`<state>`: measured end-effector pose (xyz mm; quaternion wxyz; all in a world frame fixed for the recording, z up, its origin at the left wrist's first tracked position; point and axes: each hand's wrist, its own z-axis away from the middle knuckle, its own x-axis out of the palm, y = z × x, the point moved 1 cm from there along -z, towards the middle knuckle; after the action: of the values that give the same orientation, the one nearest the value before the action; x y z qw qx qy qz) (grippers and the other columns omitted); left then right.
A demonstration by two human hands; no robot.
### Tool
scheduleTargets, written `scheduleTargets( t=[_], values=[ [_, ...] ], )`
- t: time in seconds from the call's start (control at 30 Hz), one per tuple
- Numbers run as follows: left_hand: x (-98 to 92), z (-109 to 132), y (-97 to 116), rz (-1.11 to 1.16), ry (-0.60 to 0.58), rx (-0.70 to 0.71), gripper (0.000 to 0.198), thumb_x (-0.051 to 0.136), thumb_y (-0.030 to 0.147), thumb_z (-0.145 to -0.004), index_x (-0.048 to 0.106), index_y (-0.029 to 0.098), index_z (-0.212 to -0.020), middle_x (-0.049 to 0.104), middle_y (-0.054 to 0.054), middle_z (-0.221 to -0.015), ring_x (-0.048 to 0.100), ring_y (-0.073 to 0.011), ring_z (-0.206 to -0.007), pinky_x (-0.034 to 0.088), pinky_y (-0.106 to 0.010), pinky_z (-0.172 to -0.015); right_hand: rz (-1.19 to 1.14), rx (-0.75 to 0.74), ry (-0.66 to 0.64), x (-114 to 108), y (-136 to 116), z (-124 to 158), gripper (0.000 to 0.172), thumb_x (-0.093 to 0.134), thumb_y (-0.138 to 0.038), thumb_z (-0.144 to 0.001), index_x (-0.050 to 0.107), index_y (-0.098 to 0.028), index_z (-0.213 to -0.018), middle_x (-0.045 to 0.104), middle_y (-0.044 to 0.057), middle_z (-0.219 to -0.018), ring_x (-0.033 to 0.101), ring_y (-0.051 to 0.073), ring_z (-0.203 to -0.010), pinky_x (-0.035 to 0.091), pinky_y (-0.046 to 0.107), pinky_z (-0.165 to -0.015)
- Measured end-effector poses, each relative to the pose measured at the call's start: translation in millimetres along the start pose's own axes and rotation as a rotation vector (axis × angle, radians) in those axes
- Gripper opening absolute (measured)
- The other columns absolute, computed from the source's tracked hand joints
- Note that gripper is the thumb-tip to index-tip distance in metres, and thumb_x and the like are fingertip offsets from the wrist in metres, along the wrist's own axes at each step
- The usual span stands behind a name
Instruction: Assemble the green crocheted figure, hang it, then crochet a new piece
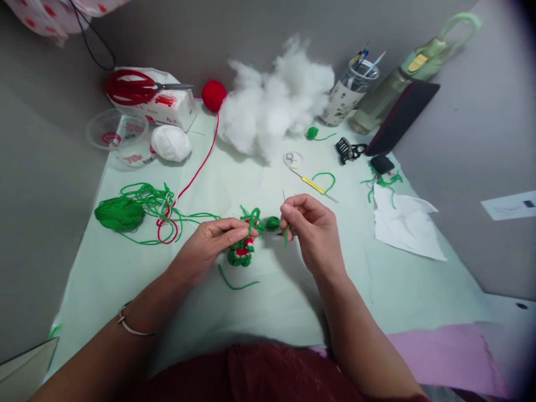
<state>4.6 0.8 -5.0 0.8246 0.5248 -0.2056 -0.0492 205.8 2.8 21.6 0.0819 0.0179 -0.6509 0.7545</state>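
Between the thumb and fingers of my left hand (213, 240) is a small green and red crochet piece (242, 254), with a loop of green yarn standing up from it. My right hand (312, 229) pinches a thin needle (283, 194) that points upward, and a short green yarn tail hangs below the fingers. A small dark green ball (273, 223) lies on the table between the hands. Below the crochet piece rests a loose strand of green yarn (238, 287). Beyond my right hand lies a yellow-handled crochet hook (313, 185).
A green skein (119, 214) and tangled yarn lie at left. Behind are white stuffing (272, 106), a red yarn ball (214, 96), a white yarn ball (171, 143) and red scissors (134, 87). At right stand a pen jar (347, 95), bottle (385, 89) and dark phone-like slab (404, 117).
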Motion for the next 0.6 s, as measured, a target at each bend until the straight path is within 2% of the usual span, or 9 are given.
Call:
scheduleTargets(
  t=[0.13,0.27,0.4,0.6],
  values=[
    [1.7,-0.1,2.6,0.021,0.030,-0.011,0.014,0.080,0.038,-0.083,0.083,0.024,-0.084,0.078,-0.002,-0.089,0.064,-0.0142,-0.082,0.048,-0.024,-0.075,-0.089,0.081,-0.035,-2.7,2.3,-1.6,0.021,0.082,-0.035,-0.078,0.070,-0.019,-0.073,0.061,-0.005,-0.063,0.050,0.006,-0.052,0.040,0.020,-0.052],
    [2.2,-0.5,3.7,0.016,0.071,-0.008,0.015,0.082,0.034,-0.080,0.083,0.022,-0.089,0.080,-0.004,-0.096,0.067,-0.0163,-0.083,0.051,-0.027,-0.077,-0.071,0.088,-0.115,0.7,4.9,0.4,0.020,0.084,-0.035,-0.078,0.072,-0.020,-0.071,0.058,-0.004,-0.062,0.049,0.009,-0.060,0.040,0.023,-0.060],
    [1.8,-1.2,3.2,0.020,0.075,-0.007,0.019,0.081,0.035,-0.081,0.083,0.022,-0.095,0.080,-0.005,-0.094,0.069,-0.0178,-0.084,0.052,-0.028,-0.077,-0.021,0.082,-0.162,4.5,8.6,2.8,0.020,0.083,-0.038,-0.079,0.074,-0.021,-0.074,0.060,-0.003,-0.065,0.048,0.010,-0.062,0.040,0.025,-0.061],
    [1.4,-1.7,4.1,0.046,0.083,-0.011,0.016,0.083,0.034,-0.078,0.080,0.021,-0.087,0.078,-0.003,-0.090,0.065,-0.0139,-0.076,0.050,-0.025,-0.069,-0.082,0.064,-0.189,9.3,11.8,4.6,0.013,0.083,-0.031,-0.080,0.074,-0.022,-0.085,0.070,-0.002,-0.076,0.057,0.009,-0.063,0.048,0.024,-0.063]
  ],
)
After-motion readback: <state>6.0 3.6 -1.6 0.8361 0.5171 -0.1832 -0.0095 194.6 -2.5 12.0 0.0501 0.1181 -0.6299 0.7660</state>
